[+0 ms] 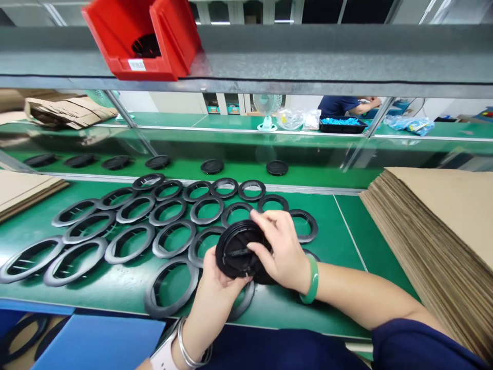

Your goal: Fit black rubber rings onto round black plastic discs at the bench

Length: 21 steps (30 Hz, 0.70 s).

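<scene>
Both hands grip black disc [241, 253]: left hand [219, 280] under near edge, right hand [279, 252] pressing top. Probably fitting parts together; next needs seating. Rings [169, 239] left.

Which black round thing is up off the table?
The black disc held between the left hand and right hand. All the rings lie flat on the green table.

Factory assembly line: green conveyor belt [246, 169], rows of black rings [173, 239], red parts bin [142, 38], stacked cardboard [442, 231].
</scene>
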Each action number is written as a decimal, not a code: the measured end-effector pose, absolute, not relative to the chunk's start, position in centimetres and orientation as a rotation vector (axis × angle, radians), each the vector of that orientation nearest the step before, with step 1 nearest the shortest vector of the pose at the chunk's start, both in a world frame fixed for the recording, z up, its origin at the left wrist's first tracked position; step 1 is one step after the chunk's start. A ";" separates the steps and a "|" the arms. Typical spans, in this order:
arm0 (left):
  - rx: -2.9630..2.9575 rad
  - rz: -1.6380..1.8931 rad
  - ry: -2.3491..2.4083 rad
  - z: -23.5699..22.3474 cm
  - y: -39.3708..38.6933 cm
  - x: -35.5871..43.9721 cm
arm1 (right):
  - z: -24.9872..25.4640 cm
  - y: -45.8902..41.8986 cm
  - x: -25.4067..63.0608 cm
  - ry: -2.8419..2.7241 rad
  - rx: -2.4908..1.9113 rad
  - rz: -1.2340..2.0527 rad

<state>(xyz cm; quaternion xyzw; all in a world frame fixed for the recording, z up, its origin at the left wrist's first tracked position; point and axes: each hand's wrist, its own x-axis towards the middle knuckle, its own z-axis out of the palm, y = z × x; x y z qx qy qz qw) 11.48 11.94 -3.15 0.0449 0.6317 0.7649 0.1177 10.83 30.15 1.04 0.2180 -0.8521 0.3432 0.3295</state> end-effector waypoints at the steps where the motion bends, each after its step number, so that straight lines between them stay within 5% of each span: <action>1: 0.143 2.240 1.863 -3.2 11.9 11.5 | 1.0 30.3 10.5 -2.251 0.500 1.028; 5: 0.162 2.172 1.848 -3.8 11.6 11.8 | -0.5 30.3 9.0 -2.387 0.359 1.519; 14: 0.224 1.953 2.294 -2.6 10.9 11.5 | -0.3 29.6 9.6 -2.364 0.302 2.016; 21: 0.214 2.002 2.223 -3.1 12.0 10.5 | -0.4 29.9 9.1 -2.370 0.261 1.876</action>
